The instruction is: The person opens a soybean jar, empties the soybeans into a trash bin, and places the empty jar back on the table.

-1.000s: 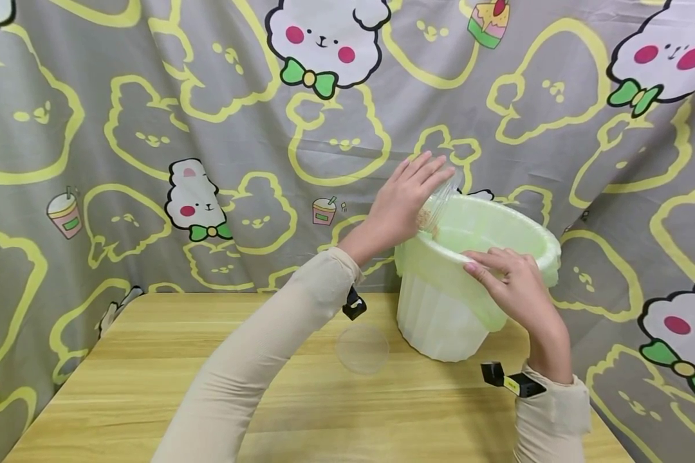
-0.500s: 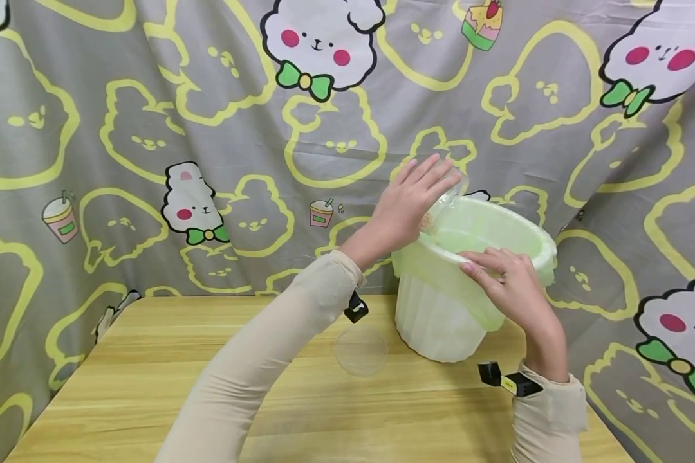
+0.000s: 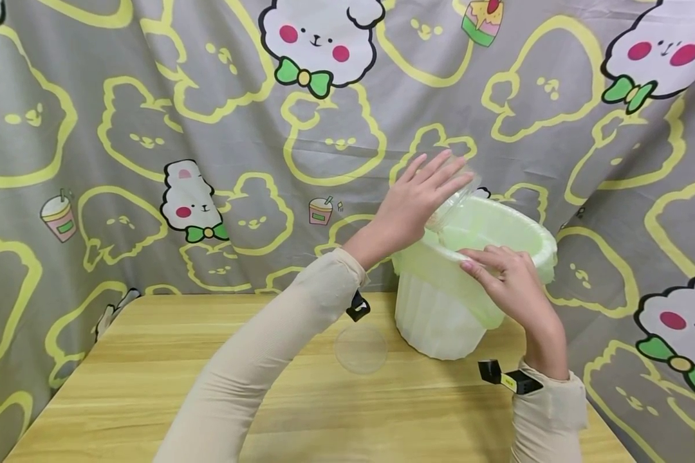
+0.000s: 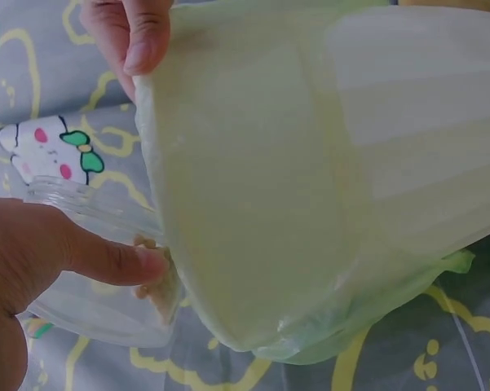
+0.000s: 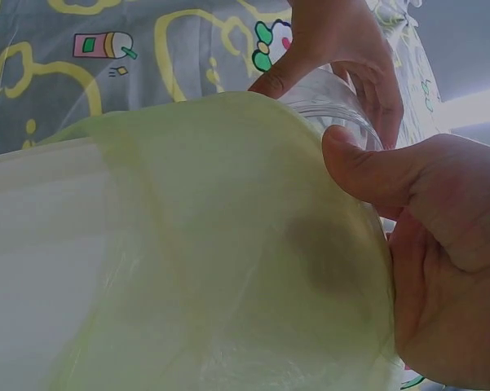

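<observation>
My left hand point(image 3: 408, 209) grips a clear jar point(image 4: 98, 314), its thumb along the near side. The jar is tipped on its side at the left rim of a white trash can point(image 3: 437, 315) lined with a pale green bag point(image 3: 469, 276). Tan crumbly pieces point(image 4: 165, 297) gather inside near the jar's end at the rim, plain in the left wrist view. My right hand point(image 3: 512, 283) pinches the bag-covered rim at the front, thumb outside and fingers reaching over the edge. In the right wrist view the jar's ridged neck shows behind the rim. The can's bottom inside is hidden.
A clear round disc point(image 3: 361, 348) lies flat on the wooden table point(image 3: 208, 399), left of the can. A grey patterned curtain point(image 3: 237, 141) hangs close behind the table and can. Each wrist carries a small black camera, such as the right camera point(image 3: 521, 381).
My left hand has moved slightly right with the jar and tipped it further over the can. Fewer tan pieces show in the jar from the head view. My right hand keeps its pinch.
</observation>
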The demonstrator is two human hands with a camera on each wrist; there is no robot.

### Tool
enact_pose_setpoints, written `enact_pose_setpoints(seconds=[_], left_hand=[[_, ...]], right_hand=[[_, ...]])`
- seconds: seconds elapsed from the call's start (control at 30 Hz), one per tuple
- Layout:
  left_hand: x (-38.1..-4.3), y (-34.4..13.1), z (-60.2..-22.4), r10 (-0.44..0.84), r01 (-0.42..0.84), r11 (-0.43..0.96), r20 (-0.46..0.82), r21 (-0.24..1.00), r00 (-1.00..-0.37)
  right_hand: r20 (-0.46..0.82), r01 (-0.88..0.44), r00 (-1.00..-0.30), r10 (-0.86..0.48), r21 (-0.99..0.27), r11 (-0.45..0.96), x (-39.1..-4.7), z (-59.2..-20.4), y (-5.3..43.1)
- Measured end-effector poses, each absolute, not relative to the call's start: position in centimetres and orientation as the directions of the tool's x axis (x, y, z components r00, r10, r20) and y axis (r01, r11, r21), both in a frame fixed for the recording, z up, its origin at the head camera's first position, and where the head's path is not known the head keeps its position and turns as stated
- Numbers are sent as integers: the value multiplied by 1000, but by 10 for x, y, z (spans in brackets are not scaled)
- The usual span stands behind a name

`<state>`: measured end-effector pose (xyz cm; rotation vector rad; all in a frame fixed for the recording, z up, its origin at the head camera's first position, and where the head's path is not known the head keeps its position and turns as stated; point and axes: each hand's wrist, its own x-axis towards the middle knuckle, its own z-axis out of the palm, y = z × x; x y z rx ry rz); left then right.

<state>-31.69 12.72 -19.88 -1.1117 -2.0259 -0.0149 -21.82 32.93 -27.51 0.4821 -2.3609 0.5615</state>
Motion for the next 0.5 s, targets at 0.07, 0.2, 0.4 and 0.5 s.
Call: enact_pose_setpoints(seconds=[0.07, 0.2, 0.4, 0.5], left_hand=[[-316, 128, -198, 705, 702, 612, 653, -364, -276], [-314, 128, -197, 711, 688, 612, 652, -390, -262], [-312, 130, -199, 728, 665, 607, 639, -435, -247], [-311, 130, -199, 737, 666, 596, 635, -447, -233]], right_hand=[[673, -475, -714, -194, -260, 841, -218, -275, 330], [682, -484, -703, -203, -249, 839, -219, -275, 330], [686, -496, -695, -214, -242, 834, -219, -274, 330], [682, -492, -698, -216, -238, 838, -218, -274, 330]])
